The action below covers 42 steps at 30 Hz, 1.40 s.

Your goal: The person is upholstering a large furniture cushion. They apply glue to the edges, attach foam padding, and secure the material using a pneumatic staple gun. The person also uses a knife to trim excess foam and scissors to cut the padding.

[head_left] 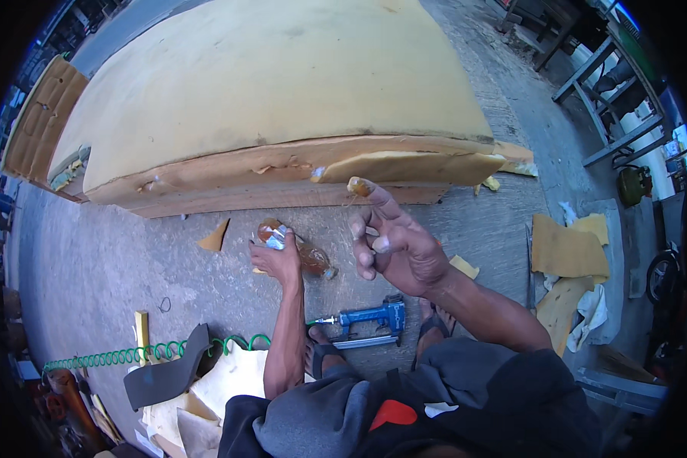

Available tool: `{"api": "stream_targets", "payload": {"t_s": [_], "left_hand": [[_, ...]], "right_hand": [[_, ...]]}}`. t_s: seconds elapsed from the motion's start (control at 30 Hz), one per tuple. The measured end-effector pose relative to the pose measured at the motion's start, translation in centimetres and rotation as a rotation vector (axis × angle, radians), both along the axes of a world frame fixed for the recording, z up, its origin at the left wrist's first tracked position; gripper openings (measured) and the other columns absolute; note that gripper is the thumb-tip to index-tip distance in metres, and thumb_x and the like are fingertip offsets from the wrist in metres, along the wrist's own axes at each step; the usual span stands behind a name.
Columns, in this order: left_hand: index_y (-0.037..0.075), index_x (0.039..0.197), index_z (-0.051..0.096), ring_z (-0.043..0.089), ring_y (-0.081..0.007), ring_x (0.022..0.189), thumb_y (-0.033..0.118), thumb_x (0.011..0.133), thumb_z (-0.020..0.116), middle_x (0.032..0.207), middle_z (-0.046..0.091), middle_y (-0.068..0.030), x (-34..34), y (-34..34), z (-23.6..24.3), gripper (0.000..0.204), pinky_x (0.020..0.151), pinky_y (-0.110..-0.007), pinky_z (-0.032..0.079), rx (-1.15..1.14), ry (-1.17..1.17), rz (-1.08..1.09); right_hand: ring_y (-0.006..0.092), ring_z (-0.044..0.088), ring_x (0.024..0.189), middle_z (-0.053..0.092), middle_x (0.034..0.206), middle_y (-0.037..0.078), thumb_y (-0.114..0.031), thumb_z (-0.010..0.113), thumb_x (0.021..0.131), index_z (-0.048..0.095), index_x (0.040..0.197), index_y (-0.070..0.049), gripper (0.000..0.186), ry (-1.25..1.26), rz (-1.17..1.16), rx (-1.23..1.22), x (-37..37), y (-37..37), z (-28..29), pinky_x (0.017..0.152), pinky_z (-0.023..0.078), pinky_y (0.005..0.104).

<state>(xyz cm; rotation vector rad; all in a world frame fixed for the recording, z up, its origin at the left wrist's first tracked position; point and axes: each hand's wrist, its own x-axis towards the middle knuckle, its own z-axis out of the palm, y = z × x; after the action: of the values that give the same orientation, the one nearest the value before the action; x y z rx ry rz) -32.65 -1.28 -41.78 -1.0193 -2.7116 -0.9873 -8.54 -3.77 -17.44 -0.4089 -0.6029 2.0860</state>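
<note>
Amber paste [358,186] coated the index fingertip of the right hand [406,248], raised just in front of the long upholstered block [282,84]. Right grip: index extended, other fingers loosely curled, thumb not pressed to anything; nothing visible held. Left grip: fingers closed round a clear plastic bottle [314,259] with amber contents, tilted low over the concrete floor [76,282], between the block and the person's feet; whether it touched the ground could not be told. Along the block's near side, a yellow foam strip [412,166] bulged near the right end, over a tan side panel [229,185]. Step in hand, by my reading: adhesive picked up on the finger, ready for spreading at that edge. Next move probably called for a short reach to the strip, an even wipe under or along it, then pressing, with the bottle kept steady so nothing spilled. Blue staple gun [370,317] lay near the feet, unheld. Small foam wedge [214,237] sat left of the bottle; larger foam offcuts [569,248] lay well apart, to the right.
</note>
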Motion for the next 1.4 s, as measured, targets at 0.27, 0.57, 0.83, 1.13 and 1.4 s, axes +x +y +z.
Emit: {"api": "stream_targets", "payload": {"t_s": [0.27,0.57,0.83,1.13,1.4], "left_hand": [[0.007,0.141,0.053,0.058,-0.0349,0.107,0.008,0.089,0.075,0.12,0.054,-0.0184,14.0,3.4,15.4,0.057,0.091,-0.046,0.05,0.539,-0.111,-1.039],[0.008,0.126,0.063,0.062,-0.0321,0.088,0.003,0.086,0.076,0.106,0.059,-0.0153,14.1,3.2,13.0,0.043,0.074,-0.043,0.052,0.581,-0.034,-1.14],[0.004,0.109,0.07,0.062,-0.0311,0.082,0.001,0.086,0.074,0.094,0.063,-0.0138,14.1,3.4,13.6,0.024,0.072,-0.042,0.051,0.507,-0.225,-1.061],[0.005,0.114,0.07,0.061,-0.0302,0.084,0.001,0.087,0.073,0.089,0.058,-0.0128,13.7,2.0,13.2,0.028,0.074,-0.041,0.05,0.501,-0.214,-1.077],[0.007,0.121,0.07,0.06,-0.0246,0.078,0.005,0.09,0.074,0.093,0.056,-0.0112,13.4,2.6,12.9,0.032,0.069,-0.038,0.051,0.528,-0.304,-1.009]], "right_hand": [[0.0152,0.061,0.079,0.063,0.103,0.003,-0.006,0.053,0.086,0.034,0.158,-0.026,0.077,-0.075,-0.376,-0.088,6.4,1.6,-0.3,0.066,0.05,0.0337],[0.0141,0.058,0.073,0.059,0.094,0.004,-0.009,0.055,0.088,0.025,0.162,-0.026,0.082,-0.356,-0.473,-0.123,8.0,1.3,-2.0,0.062,0.05,0.0333],[0.0129,0.057,0.071,0.059,0.091,0.005,-0.01,0.052,0.092,0.016,0.166,-0.018,0.082,-0.459,-0.417,-0.057,7.0,1.8,-1.5,0.061,0.05,0.0319],[0.0115,0.057,0.067,0.06,0.083,0.004,-0.008,0.057,0.091,0.012,0.165,-0.007,0.086,-0.664,-0.443,-0.012,6.1,2.1,-1.8,0.059,0.05,0.0279],[0.0087,0.053,0.066,0.059,0.079,0.002,-0.005,0.055,0.091,0.009,0.165,-0.004,0.088,-0.883,-0.291,0.177,3.9,1.6,-3.2,0.061,0.048,0.0247]]}}
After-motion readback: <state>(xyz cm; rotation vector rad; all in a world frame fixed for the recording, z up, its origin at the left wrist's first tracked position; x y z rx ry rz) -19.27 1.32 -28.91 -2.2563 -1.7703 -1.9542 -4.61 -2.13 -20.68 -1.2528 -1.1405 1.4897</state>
